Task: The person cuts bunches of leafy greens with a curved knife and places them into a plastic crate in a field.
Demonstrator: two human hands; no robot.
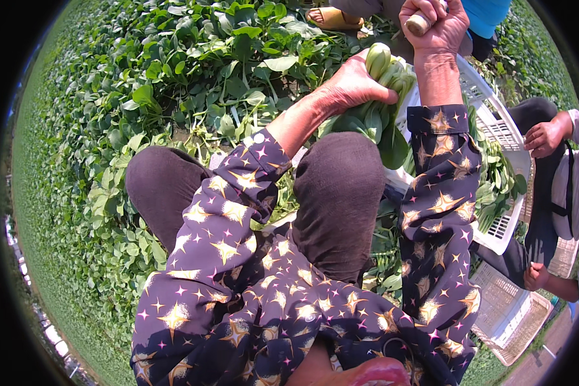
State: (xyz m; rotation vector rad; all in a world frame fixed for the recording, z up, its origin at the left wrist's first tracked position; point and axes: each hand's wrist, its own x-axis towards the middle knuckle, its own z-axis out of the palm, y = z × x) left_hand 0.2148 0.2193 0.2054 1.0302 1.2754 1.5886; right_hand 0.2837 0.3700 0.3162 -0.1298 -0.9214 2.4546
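My left hand (354, 84) is closed around a small bunch of bok choy (386, 72). The pale stem bases point away from me, and the dark leaves hang down past my right knee. Farther out and to the right, my right hand (436, 29) is raised in a fist around a short, pale handle (418, 24). Whatever is fixed to that handle is hidden by the hand. A white plastic crate (504, 125) stands beneath and beyond my right forearm, with leafy greens (494, 178) heaped inside it.
Dense rows of leafy plants (101, 144) cover the ground to the left and ahead. A sandalled foot (335, 18) is at the top. On the right sits another person, whose hand (543, 137) is by the crate rim. A second crate (511, 313) lies lower right.
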